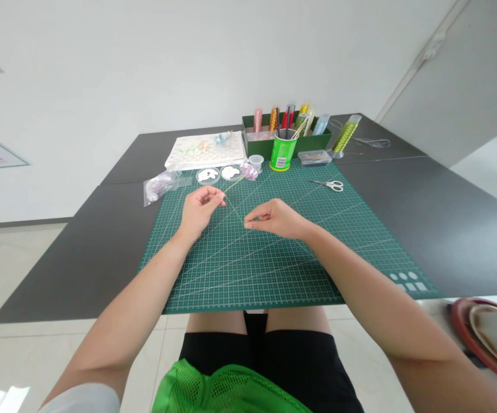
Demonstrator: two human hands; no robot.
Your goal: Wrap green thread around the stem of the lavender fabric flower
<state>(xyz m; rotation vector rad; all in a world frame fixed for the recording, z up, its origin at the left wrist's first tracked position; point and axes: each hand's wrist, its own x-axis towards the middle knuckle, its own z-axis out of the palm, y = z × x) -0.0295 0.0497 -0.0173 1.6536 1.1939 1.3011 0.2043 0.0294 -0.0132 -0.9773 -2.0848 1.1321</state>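
Observation:
My left hand (200,209) pinches the thin green stem (234,184) of a pale purple flower (249,171), whose head points away to the upper right. A fine thread (233,207) runs from the stem at my left fingertips down to my right hand (276,219). Thumb and forefinger of my right hand are closed on the thread's end. Both hands are held over the green cutting mat (248,269). White-handled scissors (333,185) lie on the mat to the right, apart from my hands.
Behind the hands stand two dishes of white pieces (207,175), a small lidded cup (255,161), a green can (283,150) and a green box of thread spools (254,146). A plastic bag (159,186) lies left; a green spool (346,136) stands at right.

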